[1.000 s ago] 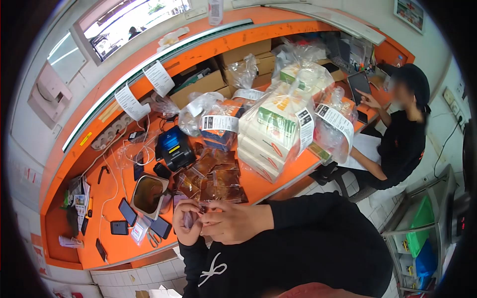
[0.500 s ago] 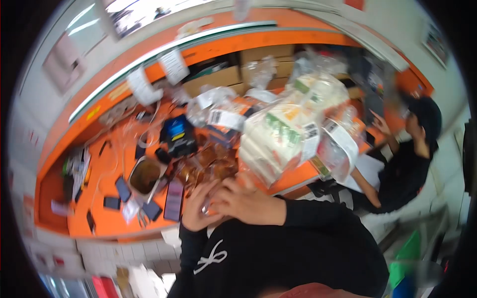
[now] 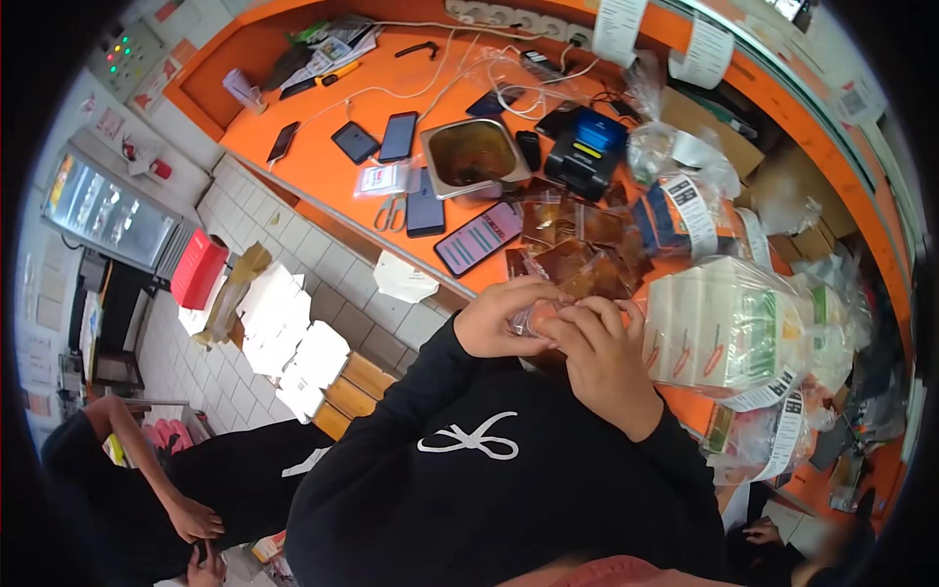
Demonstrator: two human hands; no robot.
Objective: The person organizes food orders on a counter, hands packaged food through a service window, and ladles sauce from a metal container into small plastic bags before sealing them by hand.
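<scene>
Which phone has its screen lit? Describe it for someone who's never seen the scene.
On the orange counter, find the metal tub. Between it and the person's left hand lies a slanted phone, beside the brown packets. Its lit screen shows pale green bars; the other phones nearby have dark screens.
</scene>
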